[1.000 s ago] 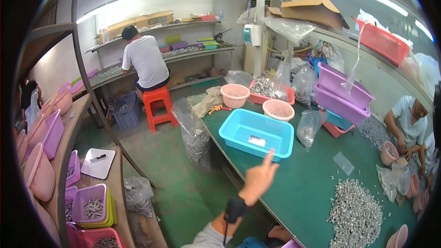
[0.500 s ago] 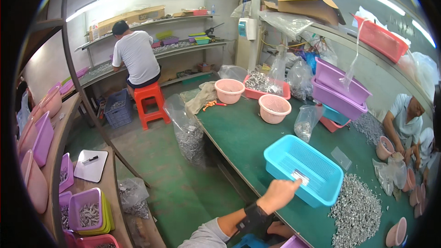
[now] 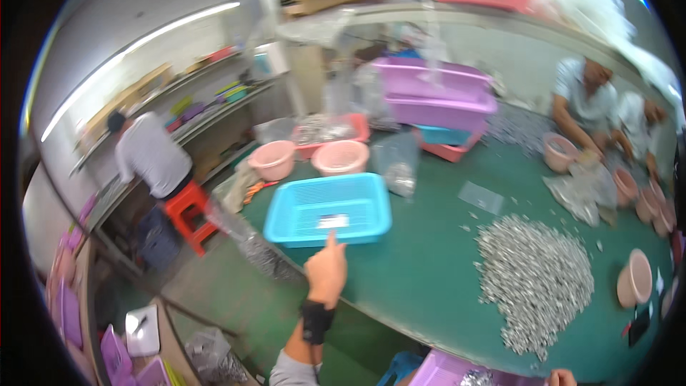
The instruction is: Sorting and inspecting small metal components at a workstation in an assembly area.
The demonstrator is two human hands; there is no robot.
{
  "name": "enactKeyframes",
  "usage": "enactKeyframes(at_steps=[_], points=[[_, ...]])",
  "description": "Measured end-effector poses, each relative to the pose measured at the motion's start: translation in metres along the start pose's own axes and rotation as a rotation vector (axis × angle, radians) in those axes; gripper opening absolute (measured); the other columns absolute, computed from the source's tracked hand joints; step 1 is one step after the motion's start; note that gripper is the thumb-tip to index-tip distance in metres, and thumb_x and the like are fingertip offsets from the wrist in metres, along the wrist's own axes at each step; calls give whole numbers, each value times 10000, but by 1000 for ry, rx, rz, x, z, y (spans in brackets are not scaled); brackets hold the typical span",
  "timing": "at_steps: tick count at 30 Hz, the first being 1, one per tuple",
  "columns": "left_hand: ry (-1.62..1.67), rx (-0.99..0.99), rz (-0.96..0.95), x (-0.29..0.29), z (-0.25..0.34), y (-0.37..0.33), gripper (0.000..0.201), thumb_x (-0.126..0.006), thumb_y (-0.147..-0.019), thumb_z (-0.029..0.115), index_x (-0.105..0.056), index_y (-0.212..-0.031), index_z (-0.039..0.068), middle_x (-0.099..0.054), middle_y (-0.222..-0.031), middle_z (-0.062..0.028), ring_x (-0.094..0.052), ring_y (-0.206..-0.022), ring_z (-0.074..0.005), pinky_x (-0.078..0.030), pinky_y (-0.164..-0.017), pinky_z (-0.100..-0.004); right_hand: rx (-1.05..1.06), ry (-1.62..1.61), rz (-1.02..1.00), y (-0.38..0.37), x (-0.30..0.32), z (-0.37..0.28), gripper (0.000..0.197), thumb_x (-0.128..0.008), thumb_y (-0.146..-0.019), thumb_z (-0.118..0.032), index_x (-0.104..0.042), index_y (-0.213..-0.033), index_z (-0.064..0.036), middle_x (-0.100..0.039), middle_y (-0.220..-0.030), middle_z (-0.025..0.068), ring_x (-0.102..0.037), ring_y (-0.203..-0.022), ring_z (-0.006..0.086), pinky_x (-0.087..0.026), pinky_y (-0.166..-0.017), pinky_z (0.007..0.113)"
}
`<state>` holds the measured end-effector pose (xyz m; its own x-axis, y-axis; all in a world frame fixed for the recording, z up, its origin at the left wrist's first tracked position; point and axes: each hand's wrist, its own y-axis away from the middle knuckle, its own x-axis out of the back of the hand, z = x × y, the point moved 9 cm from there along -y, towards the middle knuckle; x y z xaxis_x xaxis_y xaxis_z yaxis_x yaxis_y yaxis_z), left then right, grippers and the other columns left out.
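Observation:
A light blue plastic basket (image 3: 318, 189) with slotted walls sits at the left edge of the green table, a small white label (image 3: 333, 221) lying inside it. My left hand (image 3: 326, 271), with a black band on the wrist, grips the basket's near rim, one finger pointing over it toward the label. Only a bit of my right hand (image 3: 562, 378) shows at the lower edge, its fingers mostly cut off. It is nearest to a purple tray (image 3: 436, 372) with small metal parts. A large heap of small silvery metal parts (image 3: 532, 275) lies right of the basket.
Two pink bowls (image 3: 341, 157) and a clear bag of parts (image 3: 400, 175) stand behind the basket. Stacked purple bins (image 3: 439, 111) are farther back. A flat plastic bag (image 3: 480, 197) lies mid-table. Co-workers (image 3: 582, 100) sit at the far right; another person (image 3: 153, 154) sits at the left.
My view has turned to the right. The blue basket has moved left, away from the metal heap and toward the pink bowls, with my left hand at its rim. My right fingers now show below.

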<state>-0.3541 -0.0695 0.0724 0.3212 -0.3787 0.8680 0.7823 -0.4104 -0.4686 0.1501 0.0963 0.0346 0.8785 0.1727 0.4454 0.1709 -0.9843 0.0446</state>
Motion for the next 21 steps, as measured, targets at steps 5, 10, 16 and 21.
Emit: enactKeyframes(at_steps=[5, 10, 16, 21], points=[[934, -106, -278, 17, 94, 52, 143, -544, -759, 113, -569, -725, -24, -543, -555, -64, -446, -507, -68, -380, -475, -226, 108, -75, 128, -26, 4, 20, 35, -550, -691, 5, -553, -725, 16, -563, -670, 65, -516, -612, 109, -408, -565, 210], [1197, -175, -1303, -23, 209, 186, 274, -566, -752, 126, -500, -517, 1, -454, -450, 24, -355, -435, -14, -287, -391, -192, 254, 141, 78, -32, -3, 2, 114, -602, -629, -7, -577, -736, -35, -545, -673, 56, -505, -667, 176, -388, -620, 265], [1272, -588, -1379, -6, 294, 258, 317, -577, -740, 125, -421, -491, 7, -341, -409, -22, -275, -385, -75, -234, -360, -244, 319, 150, -1, -31, -16, 1, 137, -620, -630, -55, -581, -762, -59, -530, -742, 48, -472, -708, 204, -371, -637, 289], [1215, -747, -1258, -6, 310, 260, 253, -594, -719, 140, -482, -528, 18, -414, -459, -48, -383, -375, -115, -304, -370, -264, 290, 315, -64, -34, -28, 7, 147, -631, -633, -106, -585, -767, -67, -495, -761, 34, -439, -743, 212, -349, -661, 302]])
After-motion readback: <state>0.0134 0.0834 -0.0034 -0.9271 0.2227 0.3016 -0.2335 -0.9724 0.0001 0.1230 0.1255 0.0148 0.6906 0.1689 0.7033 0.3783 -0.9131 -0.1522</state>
